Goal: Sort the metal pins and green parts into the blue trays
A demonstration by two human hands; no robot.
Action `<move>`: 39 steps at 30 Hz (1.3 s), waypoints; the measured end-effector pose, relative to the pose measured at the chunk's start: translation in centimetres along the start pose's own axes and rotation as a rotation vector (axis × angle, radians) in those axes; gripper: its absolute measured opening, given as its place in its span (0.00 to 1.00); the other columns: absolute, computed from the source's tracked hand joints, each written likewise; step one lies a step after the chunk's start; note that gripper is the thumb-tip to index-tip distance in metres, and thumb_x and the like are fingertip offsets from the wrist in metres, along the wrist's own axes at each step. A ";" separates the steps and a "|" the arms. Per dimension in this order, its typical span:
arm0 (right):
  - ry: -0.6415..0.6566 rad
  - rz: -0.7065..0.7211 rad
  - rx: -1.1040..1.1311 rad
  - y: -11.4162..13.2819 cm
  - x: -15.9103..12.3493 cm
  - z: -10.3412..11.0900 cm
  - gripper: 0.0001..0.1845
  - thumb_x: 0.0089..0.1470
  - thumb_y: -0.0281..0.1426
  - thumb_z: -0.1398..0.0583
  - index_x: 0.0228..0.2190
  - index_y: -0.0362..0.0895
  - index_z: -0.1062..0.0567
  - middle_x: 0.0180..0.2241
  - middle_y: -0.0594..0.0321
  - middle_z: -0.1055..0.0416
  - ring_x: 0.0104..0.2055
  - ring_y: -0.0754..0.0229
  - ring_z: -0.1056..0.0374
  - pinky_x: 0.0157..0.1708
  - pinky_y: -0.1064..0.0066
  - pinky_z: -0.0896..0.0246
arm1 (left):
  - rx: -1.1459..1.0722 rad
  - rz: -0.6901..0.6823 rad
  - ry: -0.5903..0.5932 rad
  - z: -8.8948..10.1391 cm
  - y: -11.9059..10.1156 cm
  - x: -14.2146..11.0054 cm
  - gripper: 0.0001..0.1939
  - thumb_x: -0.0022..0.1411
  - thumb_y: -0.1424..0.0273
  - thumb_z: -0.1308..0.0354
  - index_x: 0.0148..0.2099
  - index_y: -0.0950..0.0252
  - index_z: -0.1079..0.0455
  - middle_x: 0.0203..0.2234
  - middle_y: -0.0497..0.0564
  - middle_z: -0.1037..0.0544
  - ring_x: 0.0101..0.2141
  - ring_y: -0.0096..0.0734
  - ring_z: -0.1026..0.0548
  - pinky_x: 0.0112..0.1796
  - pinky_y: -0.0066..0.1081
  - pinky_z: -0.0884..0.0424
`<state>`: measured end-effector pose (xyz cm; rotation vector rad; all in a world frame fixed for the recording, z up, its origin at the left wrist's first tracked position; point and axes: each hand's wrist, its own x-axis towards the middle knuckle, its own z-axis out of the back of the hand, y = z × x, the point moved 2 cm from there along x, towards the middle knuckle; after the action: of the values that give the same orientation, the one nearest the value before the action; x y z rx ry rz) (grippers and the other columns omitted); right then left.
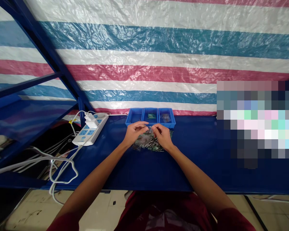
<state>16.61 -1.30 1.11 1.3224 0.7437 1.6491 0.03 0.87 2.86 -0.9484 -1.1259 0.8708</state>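
Note:
My left hand (134, 133) and my right hand (162, 136) are close together in the middle of the blue table. Both are closed in a pinch, fingertips facing each other across a small gap. Something small and pale shows between them, too small to name. Just below lies a loose pile of thin, dark metal pieces, like screws or pins (155, 144), on clear plastic bags (140, 141). Right behind my fingers stands a blue tray (173, 122) with three compartments. The middle one holds small green pieces (151, 116), the right one a clear bag (165, 117).
At the left on the table (125, 170) lies a white power strip (83, 140) with a plugged-in white adapter (91, 121). White cables (73, 166) loop over the table's left edge. A blue metal frame (60, 72) rises there. Striped sheeting (144, 73) hangs behind. The right side is blurred by pixels.

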 end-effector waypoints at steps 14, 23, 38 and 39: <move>-0.006 -0.042 -0.070 0.0 0.1 -0.2 0.18 0.61 0.41 0.50 0.29 0.43 0.27 0.21 0.67 0.34 0.22 0.65 0.37 0.28 0.73 0.43 | 0.098 -0.069 0.006 -0.2 0.5 -0.2 0.15 0.63 0.59 0.44 0.39 0.67 0.25 0.30 0.53 0.20 0.30 0.32 0.24 0.36 0.29 0.28; -0.084 -0.038 -0.072 0.1 0.0 0.3 0.17 0.60 0.41 0.48 0.32 0.43 0.25 0.23 0.65 0.31 0.23 0.64 0.36 0.29 0.73 0.40 | 0.376 -0.124 0.071 0.5 -0.3 -0.1 0.16 0.64 0.60 0.46 0.46 0.64 0.25 0.24 0.48 0.25 0.24 0.28 0.30 0.29 0.27 0.35; -0.024 0.013 -0.071 0.1 0.0 0.0 0.18 0.59 0.43 0.46 0.27 0.44 0.28 0.21 0.66 0.33 0.23 0.64 0.39 0.28 0.72 0.43 | 0.093 -0.022 0.067 0.4 0.2 0.0 0.18 0.55 0.59 0.37 0.44 0.65 0.26 0.23 0.47 0.25 0.22 0.26 0.30 0.26 0.25 0.32; -0.042 -0.005 -0.073 0.0 0.0 0.1 0.19 0.59 0.43 0.46 0.26 0.44 0.28 0.19 0.67 0.35 0.23 0.64 0.39 0.28 0.72 0.43 | 0.095 -0.028 0.061 0.4 0.1 0.0 0.18 0.53 0.59 0.35 0.42 0.66 0.25 0.25 0.49 0.23 0.24 0.28 0.28 0.27 0.26 0.30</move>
<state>16.71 -1.32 1.18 1.2983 0.6553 1.6248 -0.41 0.99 2.84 -0.8733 -1.0348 0.8593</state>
